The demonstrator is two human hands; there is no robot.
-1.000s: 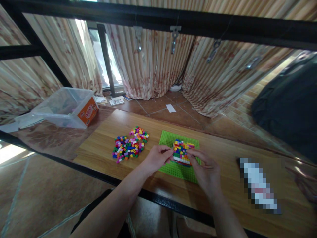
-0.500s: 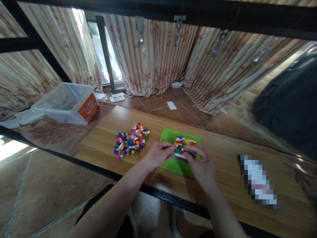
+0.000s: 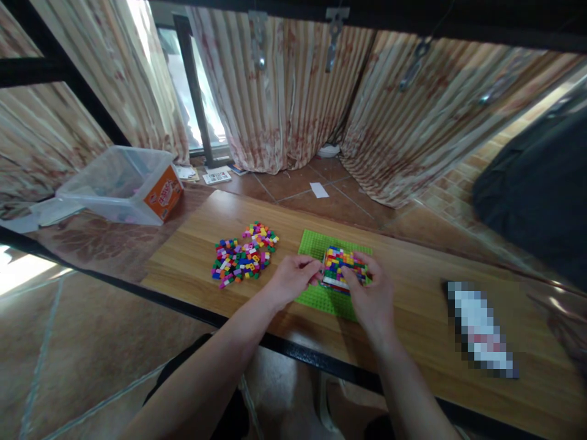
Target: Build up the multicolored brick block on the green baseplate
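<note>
A multicoloured block of toy building bricks (image 3: 337, 260) stands on a green studded baseplate (image 3: 314, 241). My right hand (image 3: 376, 299) is closed around the block's right side, thumb on its top and fingers along the far right edge. At the block's left side, my left hand (image 3: 293, 281) has thumb and forefinger pinched together; whatever is between the fingertips is too small to make out. Left of the baseplate lies a pile of loose bricks (image 3: 241, 260) in many colours.
All this lies on a long wooden table (image 3: 192, 244) with a dark front edge. A clear plastic bin (image 3: 117, 205) with an orange label sits beyond its left end. A pixelated, pale flat object (image 3: 479, 330) lies at the right. Metal clips (image 3: 335, 40) hang above.
My right hand's fingers have shifted toward the block's far right edge and its thumb rests on top. The left hand keeps its pinch at the left side. The view has tilted slightly down.
</note>
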